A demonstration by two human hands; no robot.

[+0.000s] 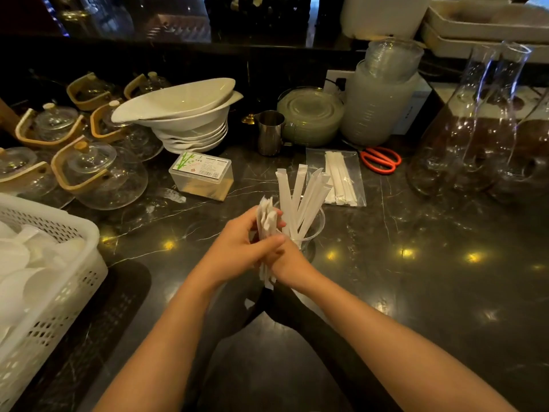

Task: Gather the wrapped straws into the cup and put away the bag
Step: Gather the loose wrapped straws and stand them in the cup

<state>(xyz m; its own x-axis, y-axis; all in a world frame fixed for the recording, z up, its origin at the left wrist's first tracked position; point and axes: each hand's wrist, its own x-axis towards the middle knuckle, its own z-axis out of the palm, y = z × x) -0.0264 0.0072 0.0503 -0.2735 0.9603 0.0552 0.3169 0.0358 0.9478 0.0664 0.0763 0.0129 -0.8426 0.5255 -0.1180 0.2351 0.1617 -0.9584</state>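
Observation:
A clear glass cup [317, 226] stands on the dark marble counter with several white paper-wrapped straws [300, 197] fanned upright in it. Just left of the cup, my left hand [237, 248] and my right hand [286, 260] close together on a bundle of wrapped straws [266, 221], held roughly upright; its lower ends poke out below my hands. A clear plastic bag [353, 171] lies flat behind the cup to the right, with a few wrapped straws [338, 176] still inside it.
Red-handled scissors [381, 160] lie beside the bag. A toothpick box [202, 175], a steel jug [269, 132], stacked white bowls [190, 120] and glass teapots [98, 173] sit behind. Glass carafes [475, 129] stand right, a white basket [50, 278] left.

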